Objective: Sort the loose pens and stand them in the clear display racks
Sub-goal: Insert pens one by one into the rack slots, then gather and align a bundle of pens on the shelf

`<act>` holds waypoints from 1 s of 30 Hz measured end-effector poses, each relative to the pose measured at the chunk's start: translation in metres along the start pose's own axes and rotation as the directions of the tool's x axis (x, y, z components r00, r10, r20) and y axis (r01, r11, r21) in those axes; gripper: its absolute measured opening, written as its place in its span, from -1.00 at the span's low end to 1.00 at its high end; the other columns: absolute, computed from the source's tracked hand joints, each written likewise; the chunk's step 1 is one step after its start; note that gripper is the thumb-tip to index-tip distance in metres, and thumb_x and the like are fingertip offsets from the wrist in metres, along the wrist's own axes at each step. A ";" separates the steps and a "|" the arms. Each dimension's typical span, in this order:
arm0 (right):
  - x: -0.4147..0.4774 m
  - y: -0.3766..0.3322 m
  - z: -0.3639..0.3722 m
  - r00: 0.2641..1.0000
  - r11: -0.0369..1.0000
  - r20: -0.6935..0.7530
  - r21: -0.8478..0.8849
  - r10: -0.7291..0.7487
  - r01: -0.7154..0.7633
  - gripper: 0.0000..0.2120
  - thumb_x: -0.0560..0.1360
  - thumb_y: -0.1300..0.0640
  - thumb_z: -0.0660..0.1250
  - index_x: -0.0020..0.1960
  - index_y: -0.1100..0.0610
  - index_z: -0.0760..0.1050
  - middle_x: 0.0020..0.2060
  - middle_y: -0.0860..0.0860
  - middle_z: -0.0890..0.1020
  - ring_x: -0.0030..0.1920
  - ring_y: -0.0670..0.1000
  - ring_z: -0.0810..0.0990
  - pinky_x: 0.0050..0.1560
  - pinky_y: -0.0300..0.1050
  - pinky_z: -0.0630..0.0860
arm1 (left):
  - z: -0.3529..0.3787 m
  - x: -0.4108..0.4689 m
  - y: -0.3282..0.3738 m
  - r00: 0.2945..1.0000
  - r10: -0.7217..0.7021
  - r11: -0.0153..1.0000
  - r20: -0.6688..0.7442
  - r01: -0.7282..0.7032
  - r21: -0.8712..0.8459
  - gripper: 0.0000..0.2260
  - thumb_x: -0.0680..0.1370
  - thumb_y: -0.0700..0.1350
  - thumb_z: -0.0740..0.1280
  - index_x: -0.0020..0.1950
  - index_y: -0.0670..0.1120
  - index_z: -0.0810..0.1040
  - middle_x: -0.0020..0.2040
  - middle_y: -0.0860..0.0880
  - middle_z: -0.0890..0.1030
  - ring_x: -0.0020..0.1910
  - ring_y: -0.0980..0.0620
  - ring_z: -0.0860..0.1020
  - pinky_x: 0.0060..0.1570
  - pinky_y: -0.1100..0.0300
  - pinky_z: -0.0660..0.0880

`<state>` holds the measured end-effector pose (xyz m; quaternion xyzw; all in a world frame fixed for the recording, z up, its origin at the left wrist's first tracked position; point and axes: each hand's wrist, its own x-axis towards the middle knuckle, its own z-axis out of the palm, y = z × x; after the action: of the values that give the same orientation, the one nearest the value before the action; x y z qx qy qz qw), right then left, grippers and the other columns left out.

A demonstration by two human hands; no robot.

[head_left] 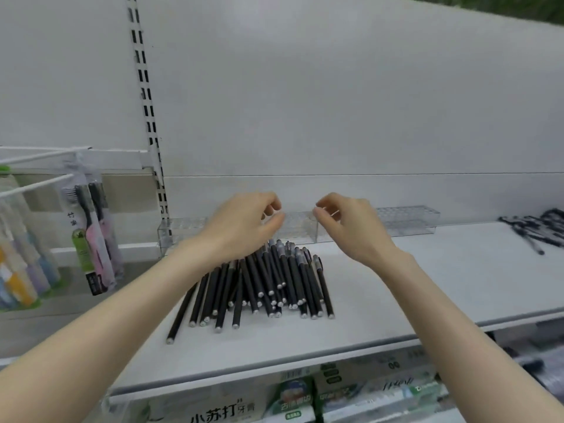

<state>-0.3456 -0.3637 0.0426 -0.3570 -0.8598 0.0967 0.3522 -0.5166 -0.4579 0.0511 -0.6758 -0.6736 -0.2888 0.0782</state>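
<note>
A pile of several black pens [268, 285] with silver end caps lies on the white shelf [427, 285], tips toward the back. Behind it a long clear display rack [300, 225] stands against the back panel, with no pens in the part I can see. My left hand [244, 228] hovers over the far end of the pile, in front of the rack, fingers curled and thumb out. My right hand [348, 228] is level with it at the rack's right end, fingers curled too. Nothing shows between the fingers of either hand. I cannot tell whether they touch the rack.
A second clear rack [407, 218] stands further right at the back. More dark pens [537, 228] lie loose at the shelf's far right. Packaged toothbrushes [91, 227] hang on hooks to the left. Toothpaste boxes [225, 413] fill the shelf below.
</note>
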 end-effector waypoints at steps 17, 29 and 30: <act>-0.106 0.210 -0.199 0.992 0.997 -0.113 -0.039 0.054 -0.059 -0.83 0.56 0.02 0.23 -0.03 0.05 0.56 -0.22 -0.08 0.63 -0.16 -0.01 0.58 -0.06 -0.01 0.52 | 0.122 0.044 0.274 0.989 0.042 0.970 -0.145 -0.075 -0.231 -0.89 0.56 -0.03 0.28 -0.11 0.00 0.57 -0.31 0.20 0.55 -0.25 0.15 0.57 -0.11 0.12 0.51; -0.094 0.378 -0.291 0.983 0.990 -0.160 -0.093 0.090 -0.105 -0.84 0.57 0.02 0.24 -0.06 0.04 0.57 -0.27 -0.12 0.61 -0.21 -0.02 0.57 -0.12 0.02 0.53 | 0.226 0.159 0.397 0.985 0.137 0.968 -0.102 -0.156 -0.198 -0.87 0.57 0.00 0.25 -0.07 0.01 0.56 -0.35 0.20 0.49 -0.28 0.11 0.50 -0.19 0.19 0.44; -0.089 0.394 -0.295 0.982 0.990 -0.168 -0.101 0.084 -0.102 -0.83 0.57 0.02 0.25 -0.06 0.05 0.58 -0.26 -0.10 0.62 -0.21 0.00 0.57 -0.13 0.03 0.53 | 0.236 0.171 0.404 0.984 0.146 0.968 -0.100 -0.163 -0.192 -0.87 0.57 0.00 0.24 -0.06 0.01 0.56 -0.35 0.19 0.49 -0.27 0.10 0.50 -0.18 0.20 0.43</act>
<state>0.1127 -0.1636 0.0469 -0.4223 -0.8142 0.0363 0.3966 -0.0762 -0.2250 0.0565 -0.7178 -0.5824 -0.3765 0.0609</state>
